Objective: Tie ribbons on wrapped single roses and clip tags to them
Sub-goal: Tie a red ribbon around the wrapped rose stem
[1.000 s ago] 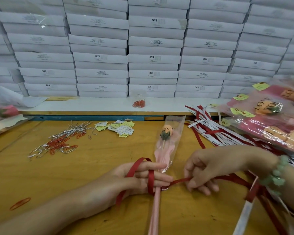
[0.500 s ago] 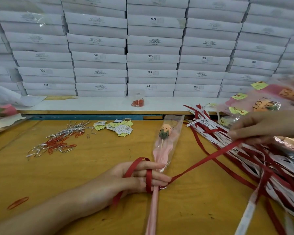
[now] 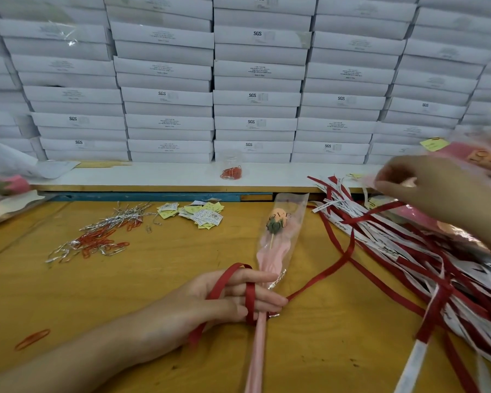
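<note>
A single rose in a clear and pink sleeve (image 3: pixel 278 222) lies on the wooden table (image 3: pixel 125 285), bud away from me. My left hand (image 3: pixel 238 296) grips the sleeve's neck where it narrows to the pink stem. A red ribbon (image 3: pixel 318 276) is looped round two of its fingers. The ribbon's long end runs slack up and to the right, to my right hand (image 3: pixel 437 194). That hand is blurred and raised over the ribbon pile, fingers curled, and seems to pinch the ribbon's end. Small yellow and white tags (image 3: pixel 204 215) lie behind the rose.
Loose silver and red paper clips (image 3: pixel 97 239) are spread at the left, with one red clip (image 3: pixel 31 338) near me. A heap of red and white ribbons (image 3: pixel 408 251) and finished roses (image 3: pixel 479 157) fill the right. A cup of red clips (image 3: pixel 231 171) stands before stacked white boxes (image 3: pixel 255 97).
My right hand has moved from beside the left hand up and far right, drawing the ribbon's long end out. The ribbon has gone from taut to slack. My left hand has stayed put.
</note>
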A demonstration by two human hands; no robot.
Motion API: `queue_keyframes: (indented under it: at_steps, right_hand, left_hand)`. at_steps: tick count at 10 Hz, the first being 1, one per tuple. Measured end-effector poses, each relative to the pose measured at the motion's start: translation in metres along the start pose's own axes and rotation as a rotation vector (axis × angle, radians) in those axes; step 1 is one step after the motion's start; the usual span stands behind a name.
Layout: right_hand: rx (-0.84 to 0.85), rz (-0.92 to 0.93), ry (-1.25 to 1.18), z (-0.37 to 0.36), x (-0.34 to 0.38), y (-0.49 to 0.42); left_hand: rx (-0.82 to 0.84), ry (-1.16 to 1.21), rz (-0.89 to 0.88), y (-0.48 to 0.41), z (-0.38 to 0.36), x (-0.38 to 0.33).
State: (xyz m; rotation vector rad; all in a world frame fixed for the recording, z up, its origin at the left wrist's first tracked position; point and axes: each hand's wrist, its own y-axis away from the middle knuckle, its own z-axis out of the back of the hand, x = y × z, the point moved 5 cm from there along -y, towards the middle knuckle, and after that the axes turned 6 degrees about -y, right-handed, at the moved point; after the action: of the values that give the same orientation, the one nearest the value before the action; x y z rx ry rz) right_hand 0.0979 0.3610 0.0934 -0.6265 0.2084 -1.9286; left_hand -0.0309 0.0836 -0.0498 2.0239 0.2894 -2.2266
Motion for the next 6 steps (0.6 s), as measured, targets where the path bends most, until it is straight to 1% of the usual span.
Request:
queue_keyframes:
  at_steps: [1,2,3,4,5,6]
  right_hand:
    - [0.044,0.216,-0.063,-0.02,0.037,0.007]
    - [0.327,0.352,-0.375,-0.05,0.082,0.027]
    - [0.62,0.435,-0.553,-0.079,0.116,0.053]
    - [0.74,0.461,-0.648,-0.1,0.129,0.069]
    - [0.688,0.426,-0.704,-0.104,0.131,0.071]
    - [0.602,0.361,-0.787,-0.103,0.127,0.065]
  left_hand:
    - [0.022,-0.014,0.02,0.0,0.0,0.002]
    - [-0.003,-0.034,0.059,0.0,0.003,0.007]
    - [-0.025,-0.058,0.083,0.001,0.007,0.012]
    - [-0.049,-0.082,0.091,0.002,0.009,0.014]
    - [-0.043,-0.065,0.095,0.003,0.008,0.012]
    - [0.043,0.016,0.056,0.001,0.0,0.001]
